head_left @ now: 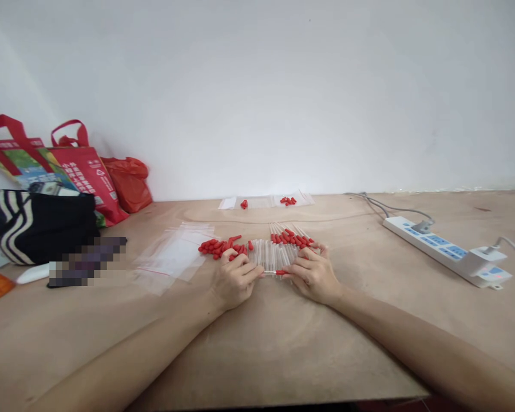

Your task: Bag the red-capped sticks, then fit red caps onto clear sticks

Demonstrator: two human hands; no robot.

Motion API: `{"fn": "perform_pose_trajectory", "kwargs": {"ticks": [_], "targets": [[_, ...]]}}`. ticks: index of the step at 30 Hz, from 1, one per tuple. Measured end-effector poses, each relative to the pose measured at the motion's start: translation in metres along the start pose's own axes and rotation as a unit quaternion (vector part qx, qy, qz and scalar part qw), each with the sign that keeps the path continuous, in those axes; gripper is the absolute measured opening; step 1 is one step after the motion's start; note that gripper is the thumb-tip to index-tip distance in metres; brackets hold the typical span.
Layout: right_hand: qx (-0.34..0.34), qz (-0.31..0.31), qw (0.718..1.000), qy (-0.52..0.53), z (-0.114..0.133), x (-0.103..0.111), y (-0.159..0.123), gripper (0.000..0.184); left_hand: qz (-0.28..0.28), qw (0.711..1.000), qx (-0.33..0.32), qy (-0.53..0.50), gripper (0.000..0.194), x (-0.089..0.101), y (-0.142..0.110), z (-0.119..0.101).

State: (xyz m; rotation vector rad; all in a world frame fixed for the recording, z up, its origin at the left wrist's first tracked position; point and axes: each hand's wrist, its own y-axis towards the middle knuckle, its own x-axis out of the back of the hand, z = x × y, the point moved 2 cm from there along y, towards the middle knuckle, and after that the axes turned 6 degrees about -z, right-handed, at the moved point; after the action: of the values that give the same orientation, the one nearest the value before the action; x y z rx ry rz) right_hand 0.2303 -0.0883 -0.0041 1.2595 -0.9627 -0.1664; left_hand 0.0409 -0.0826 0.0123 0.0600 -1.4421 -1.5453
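Note:
Both my hands rest on the wooden table, close together at its middle. My left hand pinches one end of a thin clear tube. My right hand pinches the tube's other end, where a red cap sits. Just beyond my fingers lies a row of several clear tubes. Loose red caps are heaped to the left of that row, and more red caps lie on its far right.
Clear zip bags lie left of the hands, with more bags and caps by the wall. A white power strip with cables sits right. Red shopping bags and a black striped bag stand far left.

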Motion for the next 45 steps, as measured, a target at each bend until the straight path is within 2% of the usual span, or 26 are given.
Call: {"fn": "perform_pose_trajectory", "kwargs": {"ticks": [4, 6, 8, 10, 13, 16, 20, 25, 30, 35, 39, 45], "targets": [[0.024, -0.001, 1.000, 0.005, 0.002, 0.004, -0.001, 0.014, -0.003, 1.000, 0.005, -0.013, 0.017, 0.006, -0.003, 0.000], [0.010, 0.000, 1.000, 0.005, -0.005, 0.009, -0.004, 0.016, -0.003, 1.000, 0.013, -0.013, 0.017, 0.010, -0.008, 0.007], [-0.051, -0.016, 0.999, -0.005, -0.019, 0.015, -0.007, 0.017, -0.010, 0.999, 0.039, 0.006, 0.017, 0.013, -0.015, 0.017], [-0.150, -0.064, 0.987, -0.016, -0.036, 0.019, -0.009, 0.013, -0.009, 0.997, 0.067, 0.026, 0.016, 0.015, -0.022, 0.026], [-0.207, -0.072, 0.973, 0.071, -0.048, 0.013, -0.009, 0.016, 0.018, 0.996, 0.090, 0.020, 0.017, 0.009, -0.029, 0.030], [-0.245, -0.049, 0.959, 0.133, -0.052, 0.005, -0.006, 0.022, 0.033, 0.992, 0.122, -0.001, 0.025, 0.000, -0.028, 0.028], [-0.349, 0.000, 0.933, 0.090, -0.067, 0.007, -0.010, 0.026, 0.022, 0.989, 0.140, -0.029, 0.034, -0.012, -0.022, 0.028], [-0.450, 0.054, 0.890, 0.045, -0.094, 0.021, -0.021, 0.020, -0.007, 0.988, 0.149, -0.047, 0.027, -0.027, -0.011, 0.031], [-0.468, 0.102, 0.878, 0.011, -0.099, 0.024, -0.022, 0.019, 0.020, 0.984, 0.168, -0.054, 0.020, -0.039, -0.005, 0.032], [-0.467, 0.139, 0.873, -0.005, -0.093, 0.023, -0.020, 0.019, 0.041, 0.976, 0.198, -0.074, 0.018, -0.042, -0.006, 0.032], [-0.452, 0.146, 0.880, -0.005, -0.088, 0.024, -0.016, 0.015, 0.058, 0.971, 0.214, -0.086, 0.015, -0.042, -0.007, 0.029], [-0.438, 0.148, 0.887, 0.010, -0.084, 0.024, -0.014, 0.015, 0.070, 0.969, 0.210, -0.112, 0.023, -0.039, -0.005, 0.025]]}}
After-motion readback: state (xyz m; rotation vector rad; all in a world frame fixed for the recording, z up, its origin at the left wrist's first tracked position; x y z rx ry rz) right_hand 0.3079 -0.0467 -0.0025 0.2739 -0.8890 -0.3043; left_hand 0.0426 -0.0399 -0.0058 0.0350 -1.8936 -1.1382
